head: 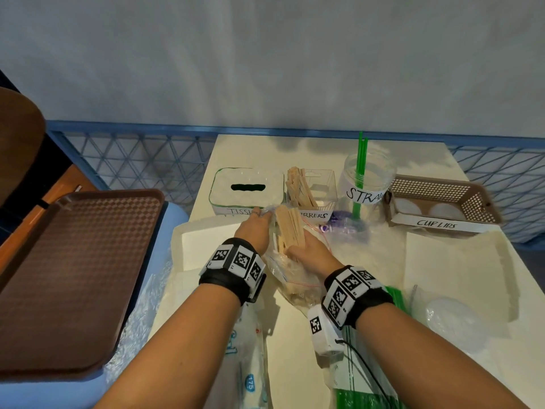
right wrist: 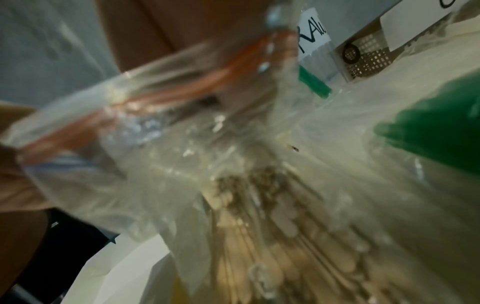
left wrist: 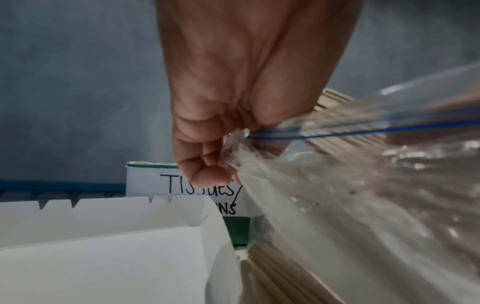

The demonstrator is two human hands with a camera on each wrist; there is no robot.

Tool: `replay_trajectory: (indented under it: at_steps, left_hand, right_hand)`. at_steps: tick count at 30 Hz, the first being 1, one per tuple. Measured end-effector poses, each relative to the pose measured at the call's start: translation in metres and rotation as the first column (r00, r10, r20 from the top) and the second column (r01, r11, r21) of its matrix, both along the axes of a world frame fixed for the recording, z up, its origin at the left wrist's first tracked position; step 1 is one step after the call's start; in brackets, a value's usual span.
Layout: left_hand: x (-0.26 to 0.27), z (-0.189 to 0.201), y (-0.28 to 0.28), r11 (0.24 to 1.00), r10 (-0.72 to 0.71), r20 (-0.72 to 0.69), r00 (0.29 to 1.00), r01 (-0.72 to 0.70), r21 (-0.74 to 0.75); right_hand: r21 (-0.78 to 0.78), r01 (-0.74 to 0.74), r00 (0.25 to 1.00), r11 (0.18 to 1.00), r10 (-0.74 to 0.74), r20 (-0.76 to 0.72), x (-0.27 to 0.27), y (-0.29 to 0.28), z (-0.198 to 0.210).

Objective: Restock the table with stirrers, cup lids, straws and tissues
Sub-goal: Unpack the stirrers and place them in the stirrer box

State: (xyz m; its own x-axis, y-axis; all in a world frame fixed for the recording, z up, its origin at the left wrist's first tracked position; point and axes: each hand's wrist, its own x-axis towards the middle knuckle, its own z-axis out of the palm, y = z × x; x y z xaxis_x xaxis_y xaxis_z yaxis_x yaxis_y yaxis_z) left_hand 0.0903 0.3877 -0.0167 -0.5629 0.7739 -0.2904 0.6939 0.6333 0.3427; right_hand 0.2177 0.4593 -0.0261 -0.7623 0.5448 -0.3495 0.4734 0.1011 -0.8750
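Note:
A clear zip bag (head: 295,278) of wooden stirrers lies mid-table. My left hand (head: 256,228) pinches the bag's mouth (left wrist: 241,139) and holds it apart. My right hand (head: 306,249) grips a bundle of wooden stirrers (head: 290,228) that sticks out of the bag toward the stirrers bin (head: 321,199), which holds several stirrers. The right wrist view is blurred, showing the bag's plastic (right wrist: 233,164) and stirrers inside. The tissue box (head: 246,188), the straw jar (head: 368,178) with two green straws and the cup lids basket (head: 442,202) stand in a row at the back.
A white carton (head: 206,246) lies left of the bag. A tissue pack (head: 247,349) sits near the front edge, green straws in a bag (head: 362,397) at front right, clear cup lids (head: 454,323) at right. A brown tray (head: 73,276) rests on a stand to the left.

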Motion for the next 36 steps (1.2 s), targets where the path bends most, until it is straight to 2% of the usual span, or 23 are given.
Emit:
replay_trajectory:
  at_steps: [8,16,19,21,23,25,27,28,29,30,31,33,34,35,36]
  left_hand:
    - [0.003,-0.005,-0.008,0.996,-0.014,-0.008,1.000,0.015,0.089]
    - [0.001,-0.007,-0.018,0.998,-0.016,-0.018,1.000,0.017,0.068]
    - [0.005,-0.002,-0.021,0.999,-0.009,-0.055,0.998,0.012,0.041]
    - [0.009,0.005,-0.023,0.994,0.011,-0.148,0.989,0.005,0.108]
    - [0.013,0.015,-0.023,0.949,0.066,-0.174,0.983,-0.008,0.316]
    - [0.016,0.030,-0.021,0.857,0.121,-0.017,0.993,-0.096,0.506]
    - [0.021,0.043,-0.019,0.828,0.108,0.258,0.960,-0.230,0.512]
    - [0.025,0.049,-0.018,0.824,0.080,0.458,0.885,-0.318,0.470]
    - [0.032,0.055,-0.017,0.824,0.058,0.663,0.746,-0.411,0.390]
    - [0.038,0.060,-0.016,0.830,0.050,0.817,0.575,-0.478,0.286]
    - [0.043,0.064,-0.015,0.841,0.052,0.909,0.413,-0.509,0.183]
    - [0.052,0.070,-0.014,0.864,0.050,0.984,0.173,-0.502,0.045]
    - [0.055,0.072,-0.013,0.868,0.037,0.995,0.092,-0.497,0.013]
    - [0.059,0.075,-0.013,0.866,0.017,0.999,0.035,-0.500,0.002]
    - [0.060,0.077,-0.012,0.857,-0.005,1.000,0.009,-0.515,0.009]
  right_hand:
    - [-0.215,0.118,0.945,0.970,-0.176,-0.275,0.003,0.004,0.011]
    - [-0.520,0.183,0.845,0.834,-0.404,-0.351,-0.001,0.008,0.028]
    - [-0.554,0.240,0.789,0.797,-0.492,-0.367,-0.002,0.015,0.036]
    - [-0.528,0.280,0.755,0.802,-0.524,-0.395,-0.003,0.018,0.041]
    - [-0.477,0.328,0.719,0.815,-0.543,-0.434,-0.003,0.020,0.045]
    - [-0.419,0.367,0.684,0.831,-0.546,-0.483,-0.003,0.021,0.052]
    - [-0.364,0.368,0.670,0.856,-0.515,-0.534,-0.001,0.020,0.063]
    - [-0.327,0.360,0.669,0.874,-0.486,-0.563,0.000,0.019,0.070]
    - [-0.283,0.352,0.668,0.892,-0.451,-0.593,0.001,0.017,0.077]
    - [-0.235,0.342,0.664,0.910,-0.411,-0.625,0.002,0.013,0.084]
    - [-0.195,0.323,0.655,0.926,-0.368,-0.660,0.002,0.009,0.093]
    - [-0.158,0.291,0.636,0.944,-0.314,-0.705,0.003,-0.001,0.105]
    - [-0.149,0.283,0.636,0.948,-0.301,-0.710,0.003,-0.006,0.110]
    - [-0.145,0.274,0.639,0.951,-0.293,-0.711,0.004,-0.010,0.114]
    - [-0.140,0.260,0.647,0.955,-0.280,-0.709,0.004,-0.014,0.115]
